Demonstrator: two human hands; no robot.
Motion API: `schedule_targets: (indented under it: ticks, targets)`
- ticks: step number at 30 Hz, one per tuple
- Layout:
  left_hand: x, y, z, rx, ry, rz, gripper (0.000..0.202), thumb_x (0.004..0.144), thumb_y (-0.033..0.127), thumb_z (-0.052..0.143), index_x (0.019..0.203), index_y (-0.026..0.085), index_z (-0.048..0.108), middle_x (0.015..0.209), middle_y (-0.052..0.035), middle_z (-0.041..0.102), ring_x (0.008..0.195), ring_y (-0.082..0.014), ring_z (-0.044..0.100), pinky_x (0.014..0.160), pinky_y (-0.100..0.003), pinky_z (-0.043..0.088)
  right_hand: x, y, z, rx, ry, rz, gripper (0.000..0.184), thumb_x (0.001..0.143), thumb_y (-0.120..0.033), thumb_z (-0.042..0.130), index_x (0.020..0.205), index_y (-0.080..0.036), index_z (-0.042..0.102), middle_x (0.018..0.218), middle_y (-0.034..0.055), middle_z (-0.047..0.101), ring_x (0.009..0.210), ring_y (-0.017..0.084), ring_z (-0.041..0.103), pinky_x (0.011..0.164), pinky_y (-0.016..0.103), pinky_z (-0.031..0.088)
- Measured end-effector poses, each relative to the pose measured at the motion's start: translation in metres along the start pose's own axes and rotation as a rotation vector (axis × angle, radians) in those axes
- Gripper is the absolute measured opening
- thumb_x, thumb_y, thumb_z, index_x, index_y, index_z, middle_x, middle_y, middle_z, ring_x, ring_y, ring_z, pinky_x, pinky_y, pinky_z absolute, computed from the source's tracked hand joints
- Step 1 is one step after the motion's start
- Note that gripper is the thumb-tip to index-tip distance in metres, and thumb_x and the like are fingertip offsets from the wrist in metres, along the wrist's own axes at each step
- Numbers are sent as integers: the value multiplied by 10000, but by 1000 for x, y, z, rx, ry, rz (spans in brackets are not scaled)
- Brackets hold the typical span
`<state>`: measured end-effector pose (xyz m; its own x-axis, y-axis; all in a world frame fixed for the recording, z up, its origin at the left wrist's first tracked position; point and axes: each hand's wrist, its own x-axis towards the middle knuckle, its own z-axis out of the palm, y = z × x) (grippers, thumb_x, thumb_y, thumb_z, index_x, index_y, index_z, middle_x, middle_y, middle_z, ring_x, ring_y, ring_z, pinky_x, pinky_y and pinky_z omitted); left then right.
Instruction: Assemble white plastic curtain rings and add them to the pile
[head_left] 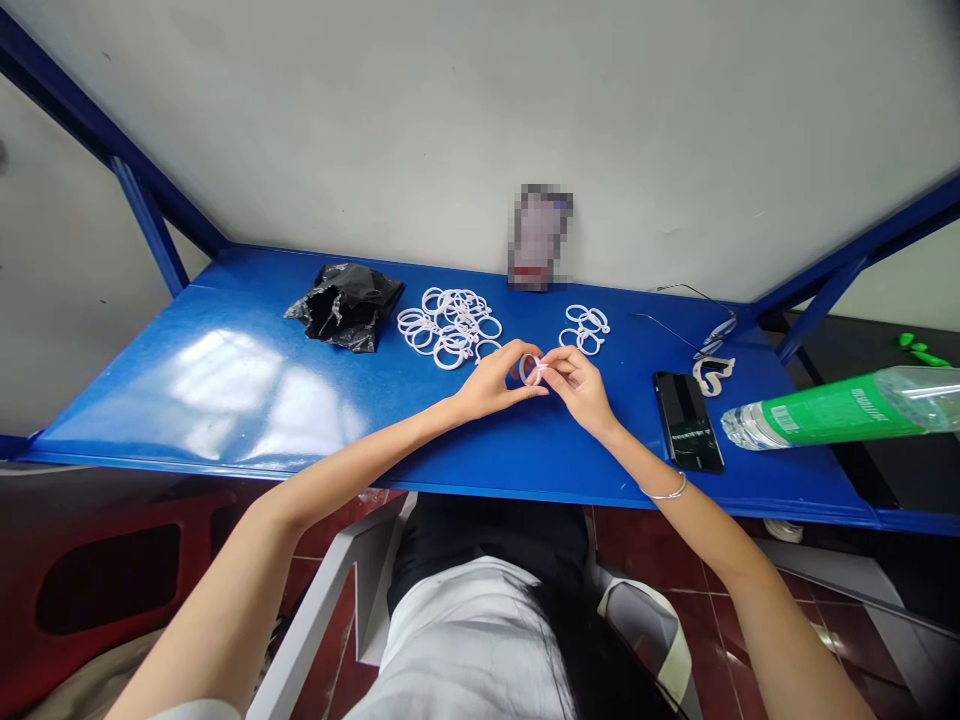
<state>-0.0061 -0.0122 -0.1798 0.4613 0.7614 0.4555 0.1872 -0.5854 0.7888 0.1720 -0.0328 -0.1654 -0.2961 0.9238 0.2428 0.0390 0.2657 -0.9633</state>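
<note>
Between my two hands, above the middle of the blue table (420,450), is a white plastic ring (527,369) that looks like a curtain ring. My left hand (499,380) grips its left side, with the thumb stretched out below it. At the ring's right side, the fingertips of my right hand (576,385) are pinched together on it. A heap of similar white rings (450,322) lies to the left beyond my left hand. Several more rings (585,330) form a smaller group just beyond my right hand. Small eyelets show on some of them.
A crumpled black plastic bag (349,305) lies left of the heap. To the right are a phone (688,420), a pair of glasses (718,335), a white curled item (712,377) and a bottle with a green label (847,408). A pixelated upright object (538,237) leans on the wall.
</note>
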Motion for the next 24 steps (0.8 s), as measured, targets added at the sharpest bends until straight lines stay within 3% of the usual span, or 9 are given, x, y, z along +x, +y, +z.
schedule_targets:
  ticks: [4,9,18,24]
  targets:
    - [4,2,-1,-342,-112,-201,510,691,517,769,954,134,557,859,-34,620,736,-124,592,678,-244,485,4,-1,-3,126,-53,132,313,823,-499,666,900,-221,545,706,-17,645,680,143,630,725,292,499]
    - [9,7,-7,-621,-205,-374,514,777,611,638,752,101,577,746,-50,639,717,-115,586,714,-245,453,5,-6,-6,232,-135,166,279,807,-451,706,905,-215,595,734,-12,636,698,123,614,722,261,478]
    - [7,2,-7,-756,-305,-391,497,784,579,655,707,89,633,717,-54,645,618,-82,480,626,-233,373,8,-10,-10,402,-280,348,335,778,-454,736,951,-211,582,647,-29,606,712,163,653,831,350,492]
    - [7,2,-7,-732,-294,-362,501,774,586,662,710,89,664,747,-75,676,609,-79,465,610,-230,363,9,-4,-13,394,-245,397,330,739,-437,775,808,-201,555,557,-48,558,633,128,565,744,301,471]
